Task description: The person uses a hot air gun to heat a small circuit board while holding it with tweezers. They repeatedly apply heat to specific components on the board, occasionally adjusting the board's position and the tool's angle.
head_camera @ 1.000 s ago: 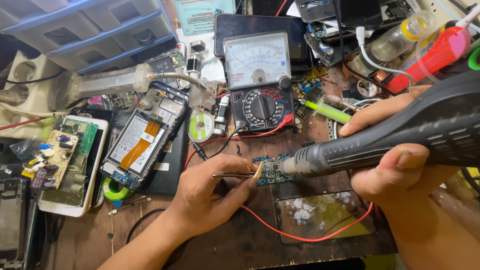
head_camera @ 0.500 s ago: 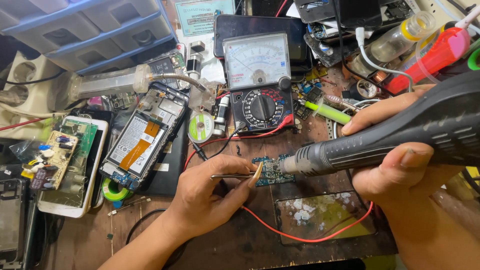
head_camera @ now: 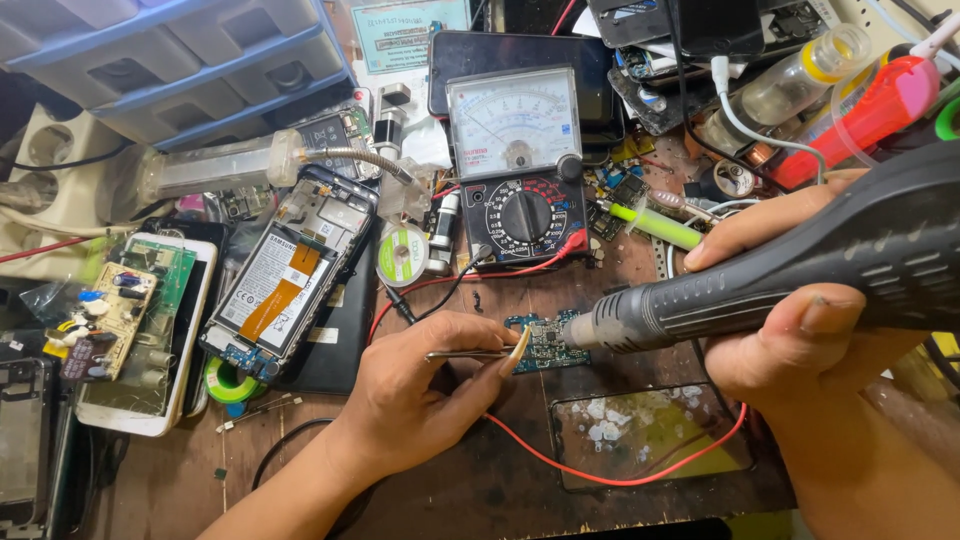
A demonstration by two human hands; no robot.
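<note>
Over the circuit board point(head_camera: 545, 343) — hot-air gun point(head_camera: 760, 275) pointing left.

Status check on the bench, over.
Left hand pinching thin metal tweezers at small blue-green circuit board. Right hand gripping black hot-air wand, nozzle at board. Red wire loops close by.

Worn brown wooden table point(head_camera: 500, 480), crowded with a small blue circuit board point(head_camera: 545, 345), an analogue multimeter point(head_camera: 520, 165), an opened phone point(head_camera: 290, 275), a red wire point(head_camera: 620, 480), a cracked glass panel point(head_camera: 650, 435) and a green tape roll point(head_camera: 228, 380).
</note>
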